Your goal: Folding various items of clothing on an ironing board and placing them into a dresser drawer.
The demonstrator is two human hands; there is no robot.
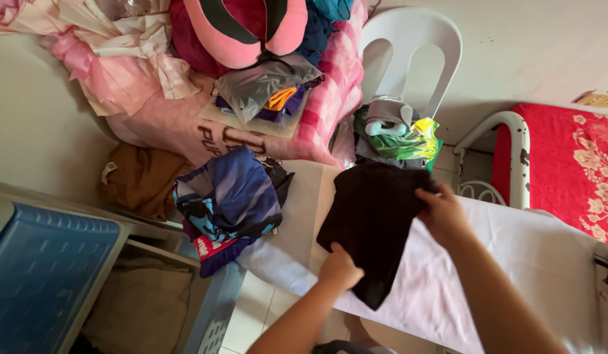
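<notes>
Garment: black cloth [373, 223], centre frame, lying on white-covered board [513, 262]
Left hand [340, 267]: pinches its lower edge
Right hand [443, 213]: grips its upper right corner

Soft, warm indoor daylight, evenly spread.
The pale wall [540, 46] at upper right is brightest, nearly washed out; shade deepens under the blue bin [42, 275] at lower left. Edges bend slightly, and fine detail looks soft throughout.
</notes>
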